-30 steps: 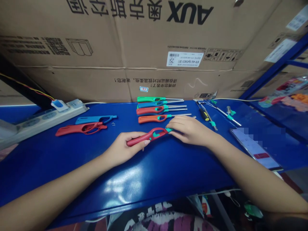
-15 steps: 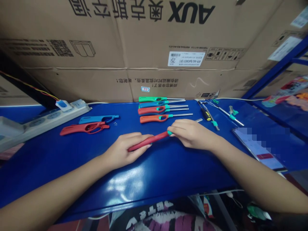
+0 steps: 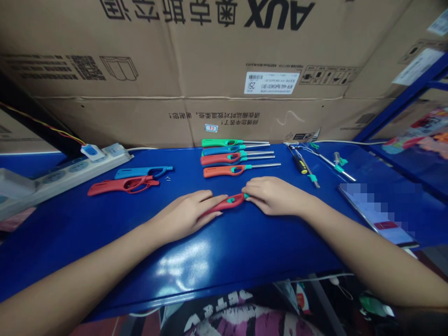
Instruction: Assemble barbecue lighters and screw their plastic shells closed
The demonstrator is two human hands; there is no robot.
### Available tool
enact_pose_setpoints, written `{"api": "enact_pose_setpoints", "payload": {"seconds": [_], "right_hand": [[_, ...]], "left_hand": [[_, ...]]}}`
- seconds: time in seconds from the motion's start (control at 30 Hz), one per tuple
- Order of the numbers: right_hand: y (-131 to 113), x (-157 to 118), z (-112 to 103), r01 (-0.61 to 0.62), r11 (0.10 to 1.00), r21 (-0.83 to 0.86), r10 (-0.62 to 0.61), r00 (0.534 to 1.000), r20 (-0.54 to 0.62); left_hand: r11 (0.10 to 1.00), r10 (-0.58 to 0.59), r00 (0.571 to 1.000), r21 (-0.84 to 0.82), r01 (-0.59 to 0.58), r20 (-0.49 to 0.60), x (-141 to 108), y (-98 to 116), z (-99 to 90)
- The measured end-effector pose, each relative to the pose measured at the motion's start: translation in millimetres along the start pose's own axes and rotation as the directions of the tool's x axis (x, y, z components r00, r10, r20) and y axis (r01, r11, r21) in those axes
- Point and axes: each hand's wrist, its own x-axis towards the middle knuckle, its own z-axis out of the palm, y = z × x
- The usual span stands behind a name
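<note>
A red gas lighter (image 3: pixel 227 203) lies between my two hands, low over the blue table. My left hand (image 3: pixel 191 213) is closed round its handle, hiding most of that end. The fingers of my right hand (image 3: pixel 275 193) pinch it at the green collar near the nozzle, and its metal tube is hidden by them. Behind it, several assembled lighters, with an orange one (image 3: pixel 219 171) in front and a green one (image 3: pixel 220 142) at the back, lie in a row, tubes pointing right. To the left are a blue lighter shell (image 3: pixel 140 173) and a red lighter shell (image 3: pixel 121 185) without tubes.
At the right lie a black-and-yellow screwdriver (image 3: pixel 299 163), metal tube parts with green collars (image 3: pixel 336 167) and a phone (image 3: pixel 378 214). A power strip (image 3: pixel 79 170) runs along the left. Tiny screws (image 3: pixel 168 178) sit near the shells. A cardboard box (image 3: pixel 210 56) stands behind.
The red lighter has rolled from its narrow edge to its flat side, so its trigger opening now shows. Both hands stay on it, with the left slightly further right.
</note>
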Motion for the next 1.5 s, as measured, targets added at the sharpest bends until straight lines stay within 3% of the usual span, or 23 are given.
{"api": "enact_pose_setpoints", "payload": {"seconds": [0.1,0.2,0.5,0.6,0.7,0.83,0.97,1.1,1.17,1.23,1.5], "right_hand": [[-1.1,0.4,-8.3,-0.144,0.989,0.023,0.141,0.986,0.092],[0.2,-2.0,-15.5,-0.224,0.974,0.022,0.218,0.966,0.14],[20.5,-14.1,-20.5,-0.329,0.932,0.152,0.302,0.937,0.175],[25.6,-15.3,-21.6,-0.284,0.941,0.182,0.266,0.957,0.118],[28.4,-15.2,-24.7,-0.363,0.93,0.057,0.364,0.931,-0.006],[34.6,-15.1,-30.4,-0.614,0.785,-0.086,0.608,0.789,-0.089],[46.0,-17.5,-32.2,-0.828,0.547,-0.123,0.822,0.559,-0.107],[55.6,-21.4,-30.2,-0.921,0.346,-0.181,0.926,0.366,-0.091],[59.0,-22.6,-29.4,-0.935,0.274,-0.226,0.956,0.291,-0.047],[62.1,-23.4,-28.9,-0.941,0.235,-0.245,0.969,0.246,-0.014],[78.1,-29.7,-24.1,-0.958,0.161,-0.239,0.987,0.155,0.044]], "left_hand": [[0.998,-0.053,0.996,0.044,0.05,0.069,2.9,4.4,0.3],[0.994,-0.111,0.992,0.012,0.111,0.051,3.0,5.1,0.5],[0.933,-0.218,0.976,-0.299,0.201,-0.025,2.2,1.1,-0.1],[0.924,-0.212,0.976,-0.335,0.185,-0.046,2.0,0.9,0.9],[0.923,-0.204,0.976,-0.349,0.164,-0.081,2.5,0.8,1.9],[0.929,-0.185,0.974,-0.347,0.129,-0.133,4.0,1.2,2.1],[0.929,-0.187,0.969,-0.349,0.121,-0.161,5.0,0.6,2.5],[0.933,-0.181,0.971,-0.339,0.119,-0.158,4.1,-1.5,3.2],[0.938,-0.183,0.973,-0.323,0.13,-0.139,3.0,-2.6,3.3],[0.942,-0.181,0.976,-0.307,0.135,-0.125,1.7,-3.2,3.5],[0.956,-0.148,0.983,-0.271,0.114,-0.11,0.3,-1.5,4.7]]}}
